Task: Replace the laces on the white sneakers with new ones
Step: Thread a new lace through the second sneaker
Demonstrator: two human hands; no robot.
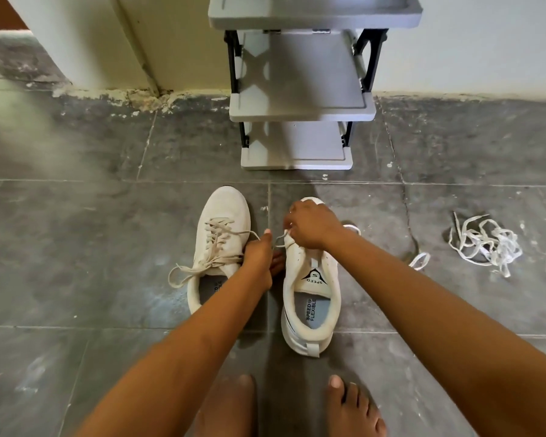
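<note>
Side by side on the dark tiled floor (pixel 108 247) stand two white sneakers, toes pointing away from the person. The left sneaker (pixel 224 209) is fully threaded with beige laces (pixel 215 244), whose loose ends trail over its side and onto the floor. Its insole shows part of some printed wording, mostly hidden behind the forearm. The right sneaker (pixel 328 272) carries a black triangular "S" logo and the word "SPEED" on its tongue (pixel 316 279), and its grey insole (pixel 311 312) reads "SPEED FLEXIBLE".

The left hand (pixel 259 257) sits between the two shoes, thumb raised, pinching a lace strand (pixel 281 239) that runs across to the right hand (pixel 311 225). That hand is over the front of the right sneaker, fingers curled down and gripping the same strand near the eyelets; the eyelets themselves are covered.

A loose white lace (pixel 420 260) loops on the floor just beside the right sneaker. Well apart, further right, lies a tangled pile of flat white laces (pixel 486 244). A grey shoe rack (pixel 301 113) with black side frames stands against the wall beyond the shoes. Bare feet (pixel 353 405) show at the bottom edge.
</note>
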